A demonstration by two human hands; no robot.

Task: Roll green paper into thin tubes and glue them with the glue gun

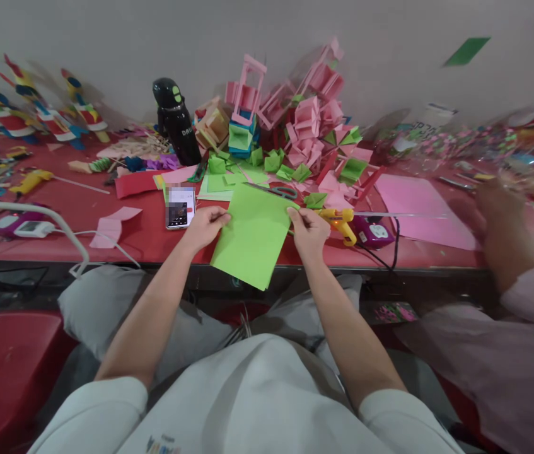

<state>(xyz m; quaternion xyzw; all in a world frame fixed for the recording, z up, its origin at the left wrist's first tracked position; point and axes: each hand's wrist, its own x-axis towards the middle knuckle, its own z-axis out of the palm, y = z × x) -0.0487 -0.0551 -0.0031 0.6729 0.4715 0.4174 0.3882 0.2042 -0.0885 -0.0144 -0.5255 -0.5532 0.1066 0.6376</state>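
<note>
Between my two hands hangs a bright green sheet of paper (255, 236), tilted over the table's front edge. My left hand (207, 226) pinches its left side near the top. At its upper right corner, my right hand (309, 230) grips it between thumb and fingers. Behind the sheet lies a pair of scissors (283, 192), partly covered by it. More green paper (224, 183) rests flat just beyond. A yellow glue gun (343, 222) lies close to my right hand, and a phone (180, 207) with a lit screen is by my left.
Folded pink paper pieces (307, 120) are heaped against the wall beside a black bottle (176, 123). A pink sheet (422, 211) and a purple power block (374, 232) lie to the right. Another person's blurred hand (496, 195) is at far right. A white cable (53, 217) crosses the left.
</note>
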